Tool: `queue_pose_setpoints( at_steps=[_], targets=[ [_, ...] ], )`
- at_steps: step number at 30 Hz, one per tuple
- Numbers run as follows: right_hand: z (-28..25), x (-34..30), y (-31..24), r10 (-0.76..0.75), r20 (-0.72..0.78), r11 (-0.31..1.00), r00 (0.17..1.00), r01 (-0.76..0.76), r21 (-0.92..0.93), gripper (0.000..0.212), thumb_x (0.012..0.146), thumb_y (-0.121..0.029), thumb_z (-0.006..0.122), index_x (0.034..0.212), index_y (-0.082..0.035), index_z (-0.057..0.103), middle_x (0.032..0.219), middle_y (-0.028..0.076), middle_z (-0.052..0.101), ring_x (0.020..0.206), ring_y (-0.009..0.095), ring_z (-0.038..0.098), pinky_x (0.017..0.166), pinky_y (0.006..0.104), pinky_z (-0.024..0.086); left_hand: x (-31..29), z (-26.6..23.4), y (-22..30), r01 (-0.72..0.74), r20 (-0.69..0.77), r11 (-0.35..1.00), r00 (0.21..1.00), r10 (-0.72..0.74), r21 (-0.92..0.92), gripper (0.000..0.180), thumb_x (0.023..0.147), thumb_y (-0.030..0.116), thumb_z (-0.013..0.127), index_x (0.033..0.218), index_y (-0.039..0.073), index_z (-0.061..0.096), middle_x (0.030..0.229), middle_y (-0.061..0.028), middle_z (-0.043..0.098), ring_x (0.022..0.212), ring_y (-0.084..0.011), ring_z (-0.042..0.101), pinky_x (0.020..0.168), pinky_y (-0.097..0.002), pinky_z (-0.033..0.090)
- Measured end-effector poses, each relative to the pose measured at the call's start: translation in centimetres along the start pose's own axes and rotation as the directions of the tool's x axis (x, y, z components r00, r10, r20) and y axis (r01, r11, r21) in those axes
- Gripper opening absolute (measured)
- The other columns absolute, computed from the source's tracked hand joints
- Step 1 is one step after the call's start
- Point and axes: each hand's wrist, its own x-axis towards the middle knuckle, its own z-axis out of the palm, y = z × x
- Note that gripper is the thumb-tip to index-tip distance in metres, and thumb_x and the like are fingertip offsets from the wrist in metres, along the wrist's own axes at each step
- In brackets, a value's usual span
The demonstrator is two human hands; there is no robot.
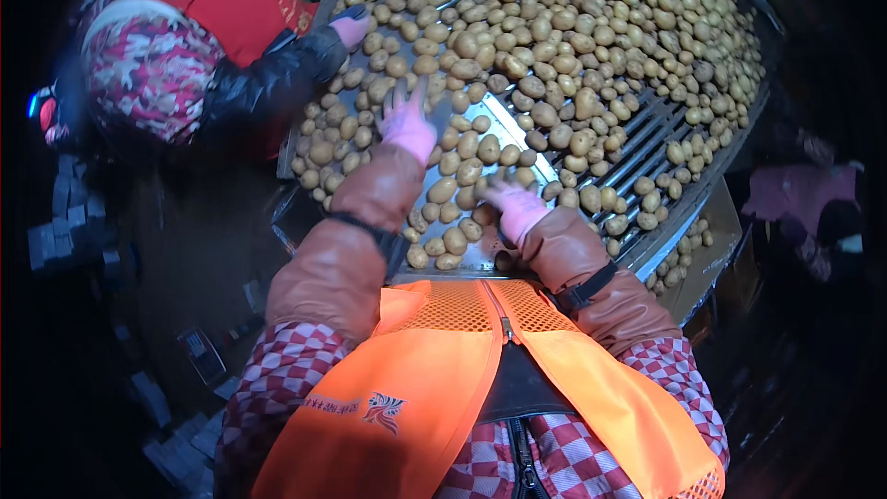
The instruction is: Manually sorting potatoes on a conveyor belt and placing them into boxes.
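Note:
Both my hands wear pink gloves with greyish fingers. My left hand [409, 122] reaches in among the potatoes [443, 189] on a metal sorting surface, its fingers spread and resting on them. Closer to me and to the right, my right hand [514, 205] touches potatoes beside a pale metal strip [502, 122]. Its fingers stretch to the left, apart and slightly blurred, with no potato visibly gripped. Beyond both hands, a thick layer of potatoes [591, 28] covers dark metal bars [654, 120].
A co-worker in a patterned hood [152, 69] leans in from the left, a gloved hand [351, 30] at the potatoes. Another person in pink [799, 194] is at the far right. Below the table's right edge stands a cardboard box [716, 245] beside more potatoes.

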Motion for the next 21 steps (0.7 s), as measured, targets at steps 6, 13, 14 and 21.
queue_pose_setpoints(
  at_steps=[6,13,14,21],
  targets=[
    [0.0,-5.8,6.8,0.382,0.24,-0.093,0.892,-0.221,0.971,0.049,0.098,-0.014,0.061,0.145,-0.009,0.049,0.113,0.008,0.064,0.08,0.013,0.058,0.065,0.0243,0.048,-4.5,-1.2,9.0,-0.516,0.436,0.849,0.793,0.425,0.112,0.043,0.091,0.045,0.063,0.132,0.032,0.062,0.15,-0.0137,0.047,0.129,-0.0411,0.051,0.103,-0.0494,0.046],
    [5.2,-17.6,10.8,0.523,0.085,-0.524,0.848,0.242,0.816,0.046,0.095,-0.019,0.063,0.137,-0.005,0.052,0.131,0.012,0.059,0.109,0.021,0.063,0.082,0.0271,0.055,4.4,-0.1,9.6,-0.515,0.051,0.847,0.85,0.524,-0.133,0.027,0.084,0.023,0.067,0.106,0.01,0.074,0.099,-0.0196,0.071,0.093,-0.0392,0.066,0.085,-0.0482,0.051],
    [6.3,-18.8,10.9,0.51,0.018,-0.432,0.86,0.238,0.87,0.042,0.097,-0.024,0.06,0.135,-0.006,0.054,0.127,0.011,0.061,0.11,0.019,0.062,0.075,0.023,0.053,7.0,1.3,9.4,-0.517,0.057,0.854,0.856,0.514,0.062,0.032,0.085,0.024,0.066,0.114,0.01,0.071,0.109,-0.0215,0.069,0.1,-0.0408,0.064,0.089,-0.0497,0.05],
    [10.8,-31.6,11.0,0.857,0.216,-0.367,0.468,0.259,0.893,0.036,0.092,-0.031,0.065,0.119,-0.007,0.065,0.1,0.006,0.069,0.065,0.008,0.055,0.049,0.0215,0.041,14.7,7.3,10.8,-0.51,0.679,0.839,0.685,0.263,0.19,0.045,0.094,0.025,0.055,0.136,0.013,0.06,0.141,-0.0254,0.053,0.129,-0.042,0.053,0.108,-0.0454,0.044]
  ],
)
